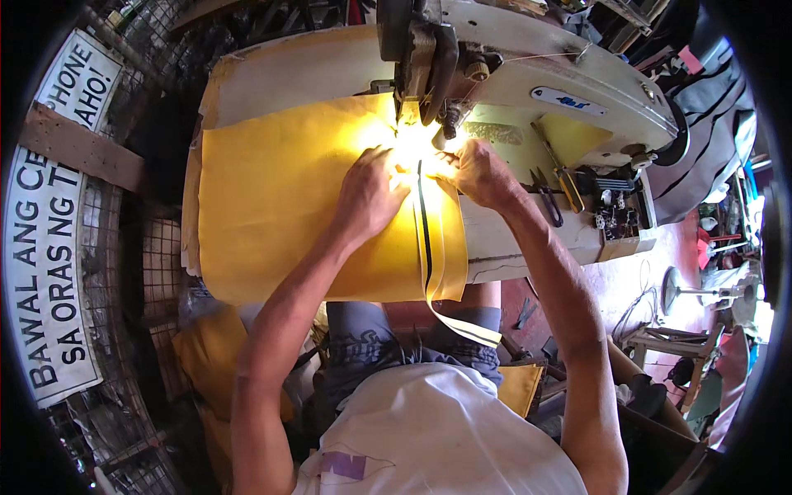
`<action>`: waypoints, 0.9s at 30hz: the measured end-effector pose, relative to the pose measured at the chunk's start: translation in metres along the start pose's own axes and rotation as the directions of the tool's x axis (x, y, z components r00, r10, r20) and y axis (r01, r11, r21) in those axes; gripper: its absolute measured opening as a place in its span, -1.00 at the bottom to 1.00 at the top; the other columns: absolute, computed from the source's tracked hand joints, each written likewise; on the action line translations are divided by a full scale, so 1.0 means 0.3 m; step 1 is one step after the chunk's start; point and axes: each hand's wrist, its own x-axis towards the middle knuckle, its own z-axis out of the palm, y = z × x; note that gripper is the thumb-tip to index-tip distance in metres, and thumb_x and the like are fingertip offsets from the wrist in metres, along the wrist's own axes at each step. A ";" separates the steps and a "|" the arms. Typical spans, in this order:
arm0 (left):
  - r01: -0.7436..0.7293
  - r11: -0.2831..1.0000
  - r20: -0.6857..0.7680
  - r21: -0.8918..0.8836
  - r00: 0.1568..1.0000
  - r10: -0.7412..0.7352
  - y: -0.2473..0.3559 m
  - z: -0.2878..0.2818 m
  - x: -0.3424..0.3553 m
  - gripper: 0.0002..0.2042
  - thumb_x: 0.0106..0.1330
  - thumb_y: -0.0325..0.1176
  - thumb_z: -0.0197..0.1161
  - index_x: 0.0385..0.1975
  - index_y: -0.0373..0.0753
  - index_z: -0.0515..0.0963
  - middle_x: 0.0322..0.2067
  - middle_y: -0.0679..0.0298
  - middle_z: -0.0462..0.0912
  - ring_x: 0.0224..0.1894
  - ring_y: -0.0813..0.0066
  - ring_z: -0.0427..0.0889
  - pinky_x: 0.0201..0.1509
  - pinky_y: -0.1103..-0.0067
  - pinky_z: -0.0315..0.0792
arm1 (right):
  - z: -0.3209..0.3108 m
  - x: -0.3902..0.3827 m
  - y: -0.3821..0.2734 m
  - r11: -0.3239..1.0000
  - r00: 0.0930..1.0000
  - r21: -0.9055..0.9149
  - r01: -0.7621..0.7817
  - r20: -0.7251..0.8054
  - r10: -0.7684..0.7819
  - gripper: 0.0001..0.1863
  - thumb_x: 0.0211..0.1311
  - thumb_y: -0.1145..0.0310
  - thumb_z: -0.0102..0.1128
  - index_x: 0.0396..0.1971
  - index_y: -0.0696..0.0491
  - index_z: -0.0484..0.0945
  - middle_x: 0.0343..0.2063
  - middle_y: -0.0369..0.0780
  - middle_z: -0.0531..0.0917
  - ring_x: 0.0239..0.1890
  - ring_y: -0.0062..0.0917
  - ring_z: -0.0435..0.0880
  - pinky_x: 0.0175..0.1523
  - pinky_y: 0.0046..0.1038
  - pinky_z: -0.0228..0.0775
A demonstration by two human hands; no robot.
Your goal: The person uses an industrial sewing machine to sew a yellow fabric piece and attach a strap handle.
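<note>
While our fingers press flat on the yellow cloth (272, 198) under the needle, left hand (369, 196) and right hand (476, 172) crowd the sewing machine (528, 91); a slip could skew the black strip (425, 227).

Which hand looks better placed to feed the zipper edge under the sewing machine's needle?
Probably the right hand: it pinches the yellow fabric beside the black zipper near the needle; the left hand lies flat.
</note>
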 end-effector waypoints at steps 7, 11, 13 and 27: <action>-0.063 0.998 0.064 0.022 0.996 0.062 -0.031 0.017 0.060 -0.83 0.06 -0.53 0.21 -0.32 -0.29 0.60 -0.42 0.00 0.60 -0.28 0.01 0.58 -0.13 0.27 0.46 | -0.004 0.019 0.036 0.982 0.982 0.012 0.188 0.016 -0.188 -0.80 0.08 0.38 0.27 -0.45 0.24 0.53 -0.69 0.00 0.34 -0.65 -0.49 0.29 -0.48 -0.34 0.27; -0.100 0.995 0.101 0.029 0.990 0.097 -0.042 0.005 0.066 -0.86 0.05 -0.52 0.23 -0.36 -0.28 0.57 -0.44 0.03 0.60 -0.30 0.02 0.58 -0.15 0.28 0.46 | -0.005 0.028 0.059 0.990 0.988 -0.055 0.132 0.082 -0.128 -0.80 0.07 0.37 0.24 -0.49 0.23 0.53 -0.70 0.00 0.38 -0.67 -0.47 0.33 -0.49 -0.31 0.27; -0.113 0.992 0.129 0.048 0.986 0.106 -0.046 0.002 0.067 -0.88 0.06 -0.50 0.24 -0.38 -0.29 0.56 -0.43 0.04 0.60 -0.29 0.02 0.58 -0.13 0.28 0.46 | 0.000 0.030 0.064 0.983 0.984 -0.057 0.173 0.054 -0.170 -0.78 0.09 0.35 0.22 -0.53 0.23 0.51 -0.69 0.02 0.40 -0.69 -0.40 0.34 -0.50 -0.28 0.25; -0.312 0.945 0.210 0.101 0.935 0.286 -0.061 -0.025 0.066 -0.81 0.15 -0.44 0.29 -0.24 -0.29 0.63 -0.32 0.05 0.60 -0.20 0.12 0.57 -0.05 0.33 0.46 | 0.001 0.010 0.051 0.987 0.987 -0.047 0.155 0.059 -0.152 -0.81 0.04 0.44 0.28 -0.41 0.28 0.60 -0.58 0.10 0.56 -0.52 -0.27 0.64 -0.36 -0.32 0.45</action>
